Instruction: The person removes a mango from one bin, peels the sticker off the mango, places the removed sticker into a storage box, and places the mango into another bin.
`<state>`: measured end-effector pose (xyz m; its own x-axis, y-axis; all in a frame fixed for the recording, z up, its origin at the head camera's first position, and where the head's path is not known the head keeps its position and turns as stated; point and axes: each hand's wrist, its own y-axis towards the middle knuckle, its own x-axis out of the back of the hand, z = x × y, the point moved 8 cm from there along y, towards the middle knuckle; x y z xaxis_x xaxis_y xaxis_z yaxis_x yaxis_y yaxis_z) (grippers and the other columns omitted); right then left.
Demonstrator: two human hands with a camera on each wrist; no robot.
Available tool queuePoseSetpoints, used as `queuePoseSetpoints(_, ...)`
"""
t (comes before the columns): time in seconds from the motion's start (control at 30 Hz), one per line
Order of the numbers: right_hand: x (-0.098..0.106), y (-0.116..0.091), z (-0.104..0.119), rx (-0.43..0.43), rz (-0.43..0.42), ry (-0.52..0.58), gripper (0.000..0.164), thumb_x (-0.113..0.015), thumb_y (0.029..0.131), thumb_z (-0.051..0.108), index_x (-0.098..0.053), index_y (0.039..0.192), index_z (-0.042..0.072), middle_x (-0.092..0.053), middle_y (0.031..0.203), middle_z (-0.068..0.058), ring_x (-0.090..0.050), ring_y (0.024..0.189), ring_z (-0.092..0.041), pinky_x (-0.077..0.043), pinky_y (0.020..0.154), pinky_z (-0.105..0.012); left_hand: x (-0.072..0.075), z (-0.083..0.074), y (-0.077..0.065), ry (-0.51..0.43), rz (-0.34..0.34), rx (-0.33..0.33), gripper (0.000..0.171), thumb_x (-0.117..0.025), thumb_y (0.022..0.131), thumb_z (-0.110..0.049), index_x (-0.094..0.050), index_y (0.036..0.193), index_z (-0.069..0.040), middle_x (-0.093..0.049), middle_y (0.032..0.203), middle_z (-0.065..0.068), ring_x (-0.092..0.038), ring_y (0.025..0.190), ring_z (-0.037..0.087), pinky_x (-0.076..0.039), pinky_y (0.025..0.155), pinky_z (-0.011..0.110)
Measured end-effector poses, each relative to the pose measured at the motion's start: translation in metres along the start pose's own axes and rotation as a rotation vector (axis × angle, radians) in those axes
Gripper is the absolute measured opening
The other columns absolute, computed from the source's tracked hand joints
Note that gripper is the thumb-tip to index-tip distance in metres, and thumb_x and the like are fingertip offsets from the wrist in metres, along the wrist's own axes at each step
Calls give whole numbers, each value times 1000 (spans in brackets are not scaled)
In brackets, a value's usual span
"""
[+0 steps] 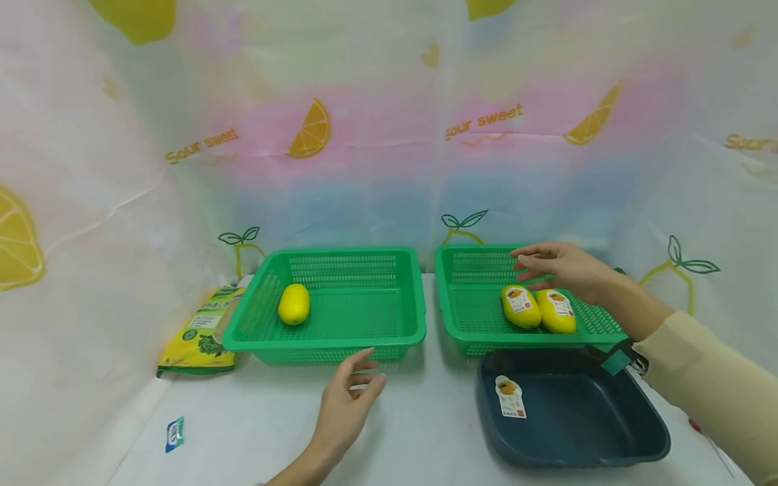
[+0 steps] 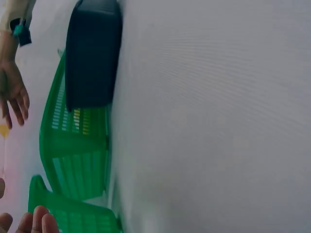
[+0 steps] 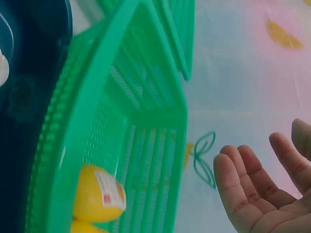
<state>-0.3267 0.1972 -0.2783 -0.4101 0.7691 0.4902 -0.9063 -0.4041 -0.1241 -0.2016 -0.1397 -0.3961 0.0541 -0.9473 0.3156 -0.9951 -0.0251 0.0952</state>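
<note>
My right hand (image 1: 562,270) hovers over the right green basket (image 1: 474,337), its fingers loosely spread and nothing between them. Below it, two yellow mangoes (image 1: 521,307) with white stickers lie side by side in that basket; one mango (image 3: 99,194) also shows in the right wrist view. My left hand (image 1: 348,401) hangs in front of the left green basket (image 1: 328,347), fingers relaxed and holding nothing. A single yellow mango (image 1: 294,304), with no sticker visible, lies at the left inside that basket.
A dark blue basin (image 1: 571,418) with a sticker (image 1: 509,397) on its inner wall stands before the right basket. A yellow-green food bag (image 1: 203,331) leans by the left basket. A small blue packet (image 1: 174,434) lies on the white tabletop (image 1: 243,432). Printed curtains (image 1: 377,135) hang behind.
</note>
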Motion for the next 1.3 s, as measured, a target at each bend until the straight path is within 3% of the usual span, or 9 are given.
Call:
queuePoseSetpoints(0.17,15,0,-10,-19,-34,-9,56,-40,107,32,-30,151,-1,-39,149,-29,-48,132,-42,-51,103,-44,-47,-23,12,4,171,-66,52,-65,95,-29,-48,142,-14,-61,129,11,-61,107,19,-52,83,23)
queuePoseSetpoints(0.33,27,9,-17,-58,-68,-5,57,-41,106,35,-31,150,0,-40,148,-28,-48,132,-41,-51,102,-43,-81,-35,23,3,261,-33,69,-67,94,-33,-34,152,-15,-47,146,19,-59,117,29,-56,84,37)
queuePoseSetpoints(0.43,32,16,-20,-86,-84,-8,59,-42,106,37,-31,150,0,-41,147,-27,-51,129,-37,-51,103,-43,-97,-42,31,-1,279,-28,79,-67,93,-35,-24,156,-14,-32,157,20,-51,129,39,-54,92,49)
queuePoseSetpoints(0.53,39,22,-21,-108,-100,-15,59,-40,106,37,-30,152,0,-39,147,-28,-50,130,-38,-49,104,-45,-112,-48,40,27,277,-48,87,-64,95,-40,-12,159,-15,-16,163,20,-32,143,45,-41,106,60)
queuePoseSetpoints(0.63,46,26,-22,-128,-110,-24,60,-38,107,35,-26,153,-1,-36,149,-30,-47,132,-42,-48,105,-46,-127,-48,50,43,262,-51,89,-60,96,-44,-2,160,-18,-2,164,23,-16,148,49,-31,111,67)
queuePoseSetpoints(0.73,53,27,-25,-161,-116,-35,61,-37,107,34,-22,155,-1,-34,150,-31,-44,134,-44,-50,103,-44,-140,-43,56,5,251,-33,88,-56,98,-45,2,160,-21,2,163,25,-14,148,50,-28,111,68)
queuePoseSetpoints(0.87,57,31,-30,-201,-123,-41,61,-38,107,33,-20,156,0,-33,150,-31,-44,134,-44,-52,100,-41,-147,-41,65,-40,232,-47,87,-56,98,-45,0,160,-23,-3,163,24,-18,148,48,-30,111,68)
queuePoseSetpoints(1.03,56,40,-37,-219,-123,-40,61,-38,107,32,-19,156,0,-32,151,-33,-42,135,-46,-51,101,-43,-148,-41,77,-23,207,-56,87,-59,96,-46,-5,160,-23,-10,163,23,-23,147,46,-31,112,66)
queuePoseSetpoints(1.3,44,51,-56,-209,-61,-25,61,-42,106,31,-21,155,0,-23,156,-33,-33,140,-50,-49,103,-51,-148,-33,83,-36,158,-47,88,-69,90,-46,-20,158,-20,-24,162,15,-29,147,39,-32,113,62)
